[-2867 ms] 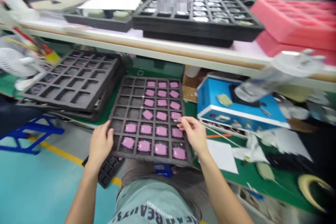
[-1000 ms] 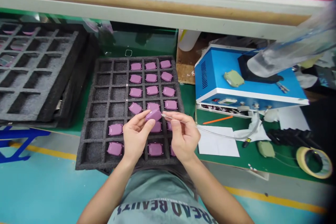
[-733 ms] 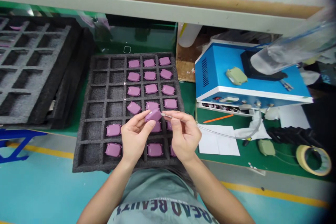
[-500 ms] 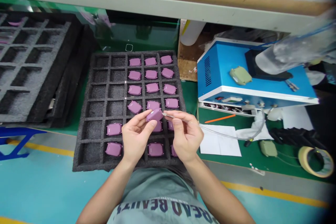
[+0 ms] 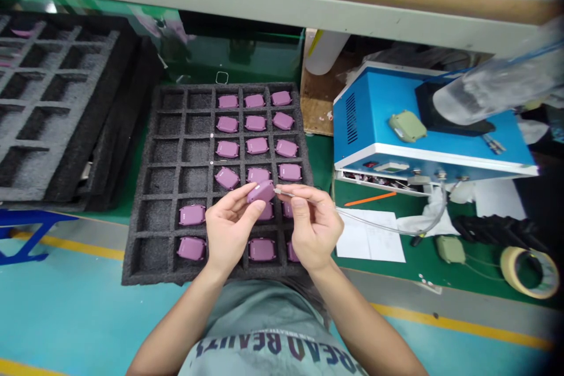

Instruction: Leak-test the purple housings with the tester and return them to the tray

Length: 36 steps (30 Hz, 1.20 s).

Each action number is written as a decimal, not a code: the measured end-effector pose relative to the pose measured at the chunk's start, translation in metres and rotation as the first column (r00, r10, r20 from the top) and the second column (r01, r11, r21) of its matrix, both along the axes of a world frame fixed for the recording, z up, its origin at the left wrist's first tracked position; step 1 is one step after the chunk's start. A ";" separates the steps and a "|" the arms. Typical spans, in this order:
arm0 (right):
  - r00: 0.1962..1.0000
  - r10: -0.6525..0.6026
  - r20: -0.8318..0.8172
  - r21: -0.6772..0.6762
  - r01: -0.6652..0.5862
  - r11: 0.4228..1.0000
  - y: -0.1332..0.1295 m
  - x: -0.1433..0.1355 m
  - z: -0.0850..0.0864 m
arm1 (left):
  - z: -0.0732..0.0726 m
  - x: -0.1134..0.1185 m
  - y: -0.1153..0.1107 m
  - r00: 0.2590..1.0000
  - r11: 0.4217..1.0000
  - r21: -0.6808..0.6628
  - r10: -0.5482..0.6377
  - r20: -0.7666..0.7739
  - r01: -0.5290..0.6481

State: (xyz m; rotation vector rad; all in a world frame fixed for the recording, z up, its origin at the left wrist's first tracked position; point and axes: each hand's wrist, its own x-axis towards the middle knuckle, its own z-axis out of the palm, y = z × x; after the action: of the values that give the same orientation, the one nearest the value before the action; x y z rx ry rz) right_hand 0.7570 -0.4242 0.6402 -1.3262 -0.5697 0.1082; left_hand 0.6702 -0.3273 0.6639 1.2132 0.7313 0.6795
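My left hand [image 5: 230,226] pinches a purple watch case [image 5: 261,191] between thumb and fingers, tilted above the foam tray. Closed around a thin tube with a metal tip [image 5: 282,191] is my right hand [image 5: 316,224]. The tip points at the right edge of the case; whether it touches, I cannot tell. A clear hose [image 5: 370,223] runs from behind my right hand toward the blue machine. Under both hands lies the black foam tray [image 5: 154,222], with several more purple watch cases [image 5: 192,215] in its compartments. My hands hide some of them.
At the left, black foam trays [image 5: 99,100] are stacked. On the right stands a blue machine [image 5: 379,106] with a green case [image 5: 408,126] on top. Near it lie an orange stick [image 5: 370,199], white paper [image 5: 370,244] and a tape roll [image 5: 506,273]. A shelf edge [image 5: 264,0] crosses above.
The view has shifted slightly. Both hands keep nearly the same pose, with the watch case and the metal tip still close together.
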 end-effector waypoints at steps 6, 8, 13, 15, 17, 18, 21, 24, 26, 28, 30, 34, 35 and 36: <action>1.000 0.015 -0.004 0.001 -0.015 1.000 0.000 0.000 0.001 | 0.002 0.000 0.000 1.000 1.000 0.006 0.002 -0.021 -0.002; 1.000 0.022 -0.012 0.005 -0.022 1.000 0.000 0.000 0.002 | 0.002 0.000 0.000 1.000 1.000 0.006 0.001 -0.025 -0.001; 0.998 0.036 -0.042 0.035 -0.034 0.999 0.004 0.001 0.004 | 0.003 -0.001 0.002 0.999 1.000 0.021 0.001 -0.034 0.000; 0.998 0.044 -0.052 0.048 -0.042 0.998 0.006 0.002 0.005 | 0.002 -0.001 0.003 0.999 0.999 0.034 0.012 -0.049 -0.010; 0.997 0.053 -0.056 0.058 -0.050 0.997 0.008 0.004 0.006 | 0.000 -0.001 0.005 0.997 0.999 0.050 0.025 -0.073 -0.022; 0.997 0.057 -0.056 0.063 -0.053 0.997 0.009 0.005 0.007 | -0.001 -0.001 0.006 0.996 0.998 0.058 0.032 -0.082 -0.027; 0.997 0.063 -0.053 0.073 -0.059 0.996 0.011 0.006 0.006 | -0.003 0.001 0.009 0.996 0.997 0.068 0.042 -0.083 -0.036; 0.996 0.065 -0.058 0.089 -0.059 0.994 0.012 0.007 0.006 | -0.005 0.002 0.010 0.996 0.997 0.068 0.047 -0.075 -0.042; 0.996 0.069 -0.062 0.104 -0.063 0.993 0.012 0.007 0.005 | -0.006 0.002 0.011 0.995 0.996 0.070 0.054 -0.082 -0.048; 0.995 0.071 -0.064 0.105 -0.064 0.992 0.013 0.007 0.004 | -0.007 0.002 0.012 0.993 0.995 0.077 0.065 -0.098 -0.058; 0.996 0.066 -0.063 0.098 -0.060 0.993 0.014 0.007 0.004 | -0.009 0.001 0.012 0.991 0.994 0.084 0.074 -0.116 -0.064; 0.997 0.061 -0.057 0.102 -0.055 0.993 0.015 0.008 0.002 | -0.008 0.002 0.012 0.988 0.994 0.086 0.082 -0.133 -0.071; 0.996 0.063 -0.057 0.106 -0.056 0.993 0.015 0.009 0.002 | -0.007 0.003 0.012 0.987 0.994 0.083 0.084 -0.134 -0.073; 0.996 0.065 -0.057 0.108 -0.059 0.992 0.015 0.009 0.002 | -0.006 0.003 0.012 0.987 0.994 0.080 0.087 -0.134 -0.077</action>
State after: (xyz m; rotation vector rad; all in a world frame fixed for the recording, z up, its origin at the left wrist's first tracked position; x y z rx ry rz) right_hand 0.7660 -0.4090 0.6422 -1.1983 -0.5579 0.1663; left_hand 0.6733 -0.3152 0.6584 1.3135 0.8809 0.7009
